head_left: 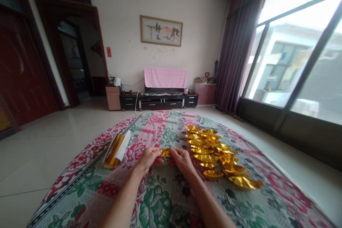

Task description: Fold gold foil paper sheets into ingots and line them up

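Note:
A small piece of folded gold foil paper point(166, 153) is stretched between my two hands above the flowered cloth. My left hand point(150, 158) pinches its left end, and my right hand point(183, 159) pinches its right end. Right of my right hand, several shiny gold boat-shaped foil pieces point(206, 158) lie in overlapping rows. To the left of my left hand, a stack of gold and white paper sheets point(117, 149) rests on the cloth, curled upward at the sides.
The patterned cloth point(156, 199) covers a rounded surface under my hands. Beyond it stand a low black cabinet point(168, 104) and a pink-covered item point(165, 77) on top. Purple curtains point(232, 50) and large windows are on the right, a red door point(24, 64) on the left.

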### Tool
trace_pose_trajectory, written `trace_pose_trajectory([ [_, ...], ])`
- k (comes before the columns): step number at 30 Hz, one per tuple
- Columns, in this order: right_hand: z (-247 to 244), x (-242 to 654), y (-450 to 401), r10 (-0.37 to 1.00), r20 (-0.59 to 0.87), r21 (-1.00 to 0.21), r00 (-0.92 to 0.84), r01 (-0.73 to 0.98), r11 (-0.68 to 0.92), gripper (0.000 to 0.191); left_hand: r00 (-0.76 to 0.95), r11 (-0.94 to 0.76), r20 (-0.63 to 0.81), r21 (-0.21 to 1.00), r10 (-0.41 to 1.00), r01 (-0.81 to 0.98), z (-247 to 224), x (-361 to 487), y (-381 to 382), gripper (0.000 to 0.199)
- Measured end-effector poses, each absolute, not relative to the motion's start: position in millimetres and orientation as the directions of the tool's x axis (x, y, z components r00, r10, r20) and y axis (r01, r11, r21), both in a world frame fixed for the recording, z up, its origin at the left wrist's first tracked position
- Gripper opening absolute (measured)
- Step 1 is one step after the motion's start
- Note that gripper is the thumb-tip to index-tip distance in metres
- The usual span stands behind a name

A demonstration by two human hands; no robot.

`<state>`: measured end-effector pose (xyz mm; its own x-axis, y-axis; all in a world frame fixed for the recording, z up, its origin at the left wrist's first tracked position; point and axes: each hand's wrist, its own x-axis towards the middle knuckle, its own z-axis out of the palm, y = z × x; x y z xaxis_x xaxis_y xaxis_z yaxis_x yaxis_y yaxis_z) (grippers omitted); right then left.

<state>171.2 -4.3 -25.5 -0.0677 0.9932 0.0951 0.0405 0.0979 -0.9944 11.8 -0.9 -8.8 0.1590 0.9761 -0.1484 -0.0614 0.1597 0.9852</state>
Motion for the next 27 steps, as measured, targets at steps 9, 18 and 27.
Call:
trace_pose_trajectory([
  [9, -26.6, 171.7, -2.8, 0.993, 0.092, -0.995, -0.07, 0.042, 0.095, 0.045, 0.157, 0.163, -0.156, 0.986, 0.975, -0.039, -10.8, 11.3, -0.6, 0.033],
  [18, -22.2, 171.5, -6.4, 0.996, 0.069, -0.997, -0.059, 0.037, 0.072, 0.049, 0.164, 0.176, -0.164, 0.983, 0.973, -0.06, -8.0, 8.8, -2.2, 0.032],
  [27, -24.0, 172.8, -5.3, 0.996, 0.057, -0.998, -0.064, 0.011, 0.058, 0.054, 0.16, 0.181, -0.165, 0.979, 0.973, -0.089, -6.0, 6.3, -2.3, 0.032],
])
